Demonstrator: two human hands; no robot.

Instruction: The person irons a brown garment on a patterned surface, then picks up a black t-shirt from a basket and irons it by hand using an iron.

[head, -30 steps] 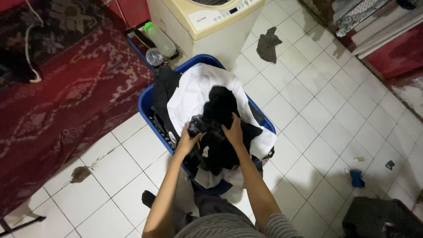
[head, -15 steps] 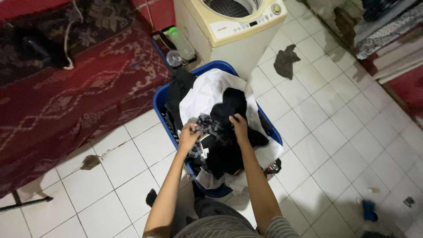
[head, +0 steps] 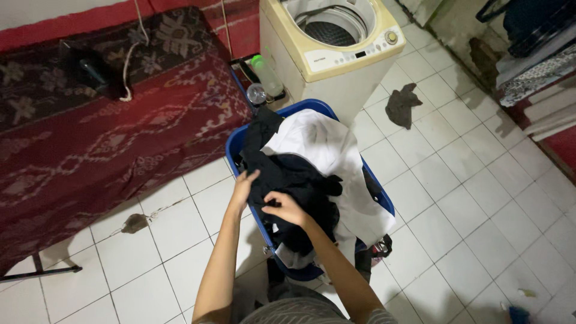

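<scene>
A blue laundry basket (head: 234, 143) stands on the tiled floor, heaped with clothes. A white garment (head: 324, 144) lies on top toward the far side, with black garments (head: 297, 186) in front of it. My left hand (head: 243, 184) grips the black cloth at the basket's near-left rim. Just to its right, my right hand (head: 286, 208) is closed on the same black cloth. Behind the basket is a cream top-loading washing machine (head: 336, 51) with its lid open and its drum visible.
A red patterned rug (head: 102, 132) covers the floor at left. Beside the washer stand a clear bottle with a green cap (head: 266, 74) and a smaller bottle (head: 257, 94). A dark rag (head: 402, 105) lies on the white tiles at right. Shelving with fabrics is at far right.
Both hands have moved left to the basket's near-left side and gathered black cloth; the checked garment is no longer seen. The view has tilted up, showing more of the washer.
</scene>
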